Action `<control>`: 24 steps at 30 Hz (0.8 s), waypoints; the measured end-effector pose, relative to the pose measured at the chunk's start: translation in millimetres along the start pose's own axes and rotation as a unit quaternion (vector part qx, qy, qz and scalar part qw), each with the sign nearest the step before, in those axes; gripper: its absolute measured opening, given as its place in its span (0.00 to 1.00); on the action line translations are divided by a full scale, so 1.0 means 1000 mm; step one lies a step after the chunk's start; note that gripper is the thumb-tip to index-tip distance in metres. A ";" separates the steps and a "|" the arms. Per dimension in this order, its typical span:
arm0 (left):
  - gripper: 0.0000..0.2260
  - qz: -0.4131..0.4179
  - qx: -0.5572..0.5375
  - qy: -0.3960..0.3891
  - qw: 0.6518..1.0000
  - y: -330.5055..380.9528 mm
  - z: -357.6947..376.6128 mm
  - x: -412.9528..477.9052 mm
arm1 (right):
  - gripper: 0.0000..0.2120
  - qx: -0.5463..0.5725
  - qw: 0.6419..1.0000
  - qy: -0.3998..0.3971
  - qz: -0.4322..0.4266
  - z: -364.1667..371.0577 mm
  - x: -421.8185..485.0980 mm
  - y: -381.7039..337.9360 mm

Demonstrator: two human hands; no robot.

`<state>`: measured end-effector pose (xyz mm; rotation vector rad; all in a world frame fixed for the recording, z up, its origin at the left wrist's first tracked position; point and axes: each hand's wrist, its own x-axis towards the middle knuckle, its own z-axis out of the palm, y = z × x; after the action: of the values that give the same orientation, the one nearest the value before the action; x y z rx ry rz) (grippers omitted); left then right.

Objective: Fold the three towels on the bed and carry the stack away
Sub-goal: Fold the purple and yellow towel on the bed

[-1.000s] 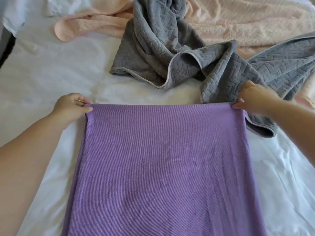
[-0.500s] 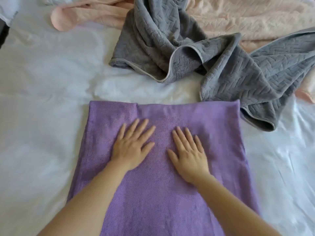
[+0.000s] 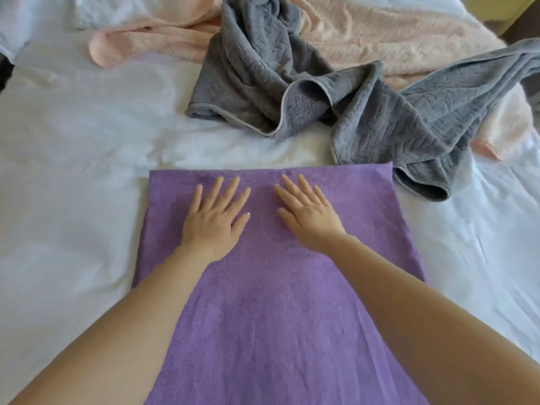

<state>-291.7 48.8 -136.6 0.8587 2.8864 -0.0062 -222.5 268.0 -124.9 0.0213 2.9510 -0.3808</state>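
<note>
The woven purple towel (image 3: 263, 317) lies flat on the white bed sheet (image 3: 73, 171), running from the near edge of the view to a straight far edge. The left hand (image 3: 214, 217) and right hand (image 3: 306, 211) rest palm-down side by side near that far edge, fingers (image 3: 217, 185) straight and spread, gripping nothing. Judged step: smoothing the layer before the next fold.

Hazards:
1. The far right corner of the purple towel touches the textured grey plush towel (image 3: 292, 97), which lies crumpled just beyond. A fold that drags this corner may catch the grey hem and pull both.
2. Uneven palm pressure may shift the cloth on the slack sheet and skew the edges.
3. The grey towel overlaps the pale pink fleecy towel (image 3: 394, 39); lifting one may disturb the other.
</note>
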 end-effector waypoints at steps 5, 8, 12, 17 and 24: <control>0.27 -0.079 0.019 0.005 0.997 -0.058 0.033 0.027 | 0.30 -0.064 0.987 0.048 0.138 0.009 0.007 0.096; 0.28 -0.132 0.030 0.002 0.991 -0.077 0.028 0.034 | 0.31 -0.063 0.973 0.060 0.212 -0.002 -0.006 0.137; 0.32 -0.221 0.026 0.002 0.975 -0.082 0.002 0.013 | 0.30 -0.035 0.948 0.121 0.293 -0.018 -0.018 0.110; 0.28 0.015 -0.061 0.035 0.997 0.043 0.005 -0.084 | 0.29 0.108 0.978 0.102 0.147 0.028 -0.084 -0.035; 0.28 -0.084 0.052 -0.025 0.995 -0.018 0.022 -0.139 | 0.31 -0.059 0.970 0.029 0.232 0.036 -0.193 0.048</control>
<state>-183.9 -43.2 -141.4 0.6183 2.9234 -0.1931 -24.9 306.2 -139.1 0.7035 2.8912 -0.1367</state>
